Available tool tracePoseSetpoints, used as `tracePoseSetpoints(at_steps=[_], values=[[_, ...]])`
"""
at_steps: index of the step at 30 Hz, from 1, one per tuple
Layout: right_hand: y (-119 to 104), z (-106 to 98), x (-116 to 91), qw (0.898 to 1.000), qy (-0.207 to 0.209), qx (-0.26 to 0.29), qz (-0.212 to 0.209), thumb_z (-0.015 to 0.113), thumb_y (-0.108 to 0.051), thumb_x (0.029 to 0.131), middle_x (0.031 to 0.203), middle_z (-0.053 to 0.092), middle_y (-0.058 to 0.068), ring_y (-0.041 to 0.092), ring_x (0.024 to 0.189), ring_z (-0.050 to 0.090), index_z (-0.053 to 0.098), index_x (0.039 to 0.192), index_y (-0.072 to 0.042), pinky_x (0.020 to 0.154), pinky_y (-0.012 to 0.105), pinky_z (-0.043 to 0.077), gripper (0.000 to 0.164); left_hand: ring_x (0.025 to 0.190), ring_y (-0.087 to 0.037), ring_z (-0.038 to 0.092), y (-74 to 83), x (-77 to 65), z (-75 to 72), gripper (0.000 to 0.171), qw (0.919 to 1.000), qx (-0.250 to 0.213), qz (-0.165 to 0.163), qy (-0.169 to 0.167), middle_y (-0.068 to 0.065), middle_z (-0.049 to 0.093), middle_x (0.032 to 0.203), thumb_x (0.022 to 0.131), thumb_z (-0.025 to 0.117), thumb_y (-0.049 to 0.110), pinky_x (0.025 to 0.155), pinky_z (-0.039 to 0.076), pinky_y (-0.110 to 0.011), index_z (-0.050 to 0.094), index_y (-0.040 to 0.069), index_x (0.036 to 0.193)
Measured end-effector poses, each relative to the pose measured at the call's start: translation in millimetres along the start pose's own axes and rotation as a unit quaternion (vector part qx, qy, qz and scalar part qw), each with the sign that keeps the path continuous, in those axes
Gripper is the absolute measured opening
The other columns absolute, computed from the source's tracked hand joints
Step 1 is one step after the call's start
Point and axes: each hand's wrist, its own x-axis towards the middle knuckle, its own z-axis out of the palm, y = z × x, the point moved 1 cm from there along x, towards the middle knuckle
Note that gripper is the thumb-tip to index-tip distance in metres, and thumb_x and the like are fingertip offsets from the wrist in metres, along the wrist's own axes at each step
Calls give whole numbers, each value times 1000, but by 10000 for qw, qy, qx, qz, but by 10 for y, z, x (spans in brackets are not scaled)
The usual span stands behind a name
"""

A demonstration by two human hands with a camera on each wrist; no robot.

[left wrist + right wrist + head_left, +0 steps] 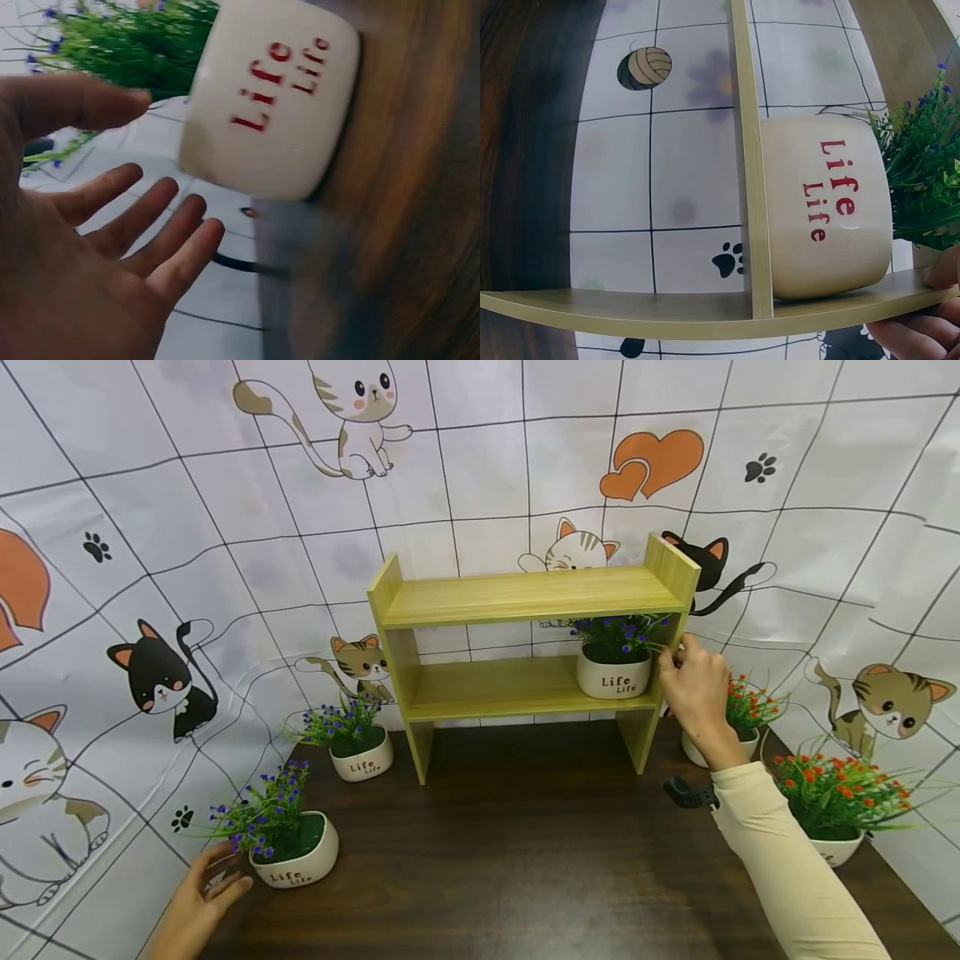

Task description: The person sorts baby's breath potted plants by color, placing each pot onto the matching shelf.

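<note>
Purple-flowered potted plant [613,677] marked "Life" sits on the lower board of the wooden shelf [517,597], just left of the right hand [696,683], whose thumb and fingers grip the shelf's right side panel. Left hand [201,900] holds nothing, its fingers loosely spread just beside a second purple-flowered pot [300,865]. Beyond those fingers stands a third purple-flowered pot [363,756].

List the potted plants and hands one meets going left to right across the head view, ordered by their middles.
Left hand, nearer left purple-flowered plant, farther left purple-flowered plant, purple-flowered plant on the shelf, right hand, farther red-flowered plant, nearer red-flowered plant.
</note>
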Motion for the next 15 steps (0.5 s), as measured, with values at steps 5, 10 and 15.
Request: tracePoseSetpoints(at_steps=[5, 10, 15], values=[[5, -6, -3, 10000, -32, 8, 46, 61, -1, 98, 49, 58, 19, 1, 38, 24, 69, 98, 10, 47, 33, 28, 14, 152, -68, 17, -22, 131, 93, 113, 9947, -229, -560, -826, -49, 0, 166, 102, 71, 16, 109, 53, -31, -21, -8, 163], [8, -1, -5, 10000, 1, -17, 33, 61, -1, 98, 52, 61, 21, 9, 40, 30, 69, 99, 11, 48, 35, 31, 14, 158, -61, 4, -55, 214, 235, 127, 9944, -474, -379, -869, -39, -11, 171, 96, 79, 15, 126, 24, -57, -27, 5, 164], [12, 14, -8, 10000, 28, -41, 10, 61, 0, 97, 52, 61, 21, 17, 43, 35, 68, 94, 10, 50, 36, 33, 12, 138, 1, 49, -98, 235, 375, 114, 9981, -382, 207, -445, -28, 26, 168, 92, 84, 12, 102, 44, -10, 0, 9, 169]])
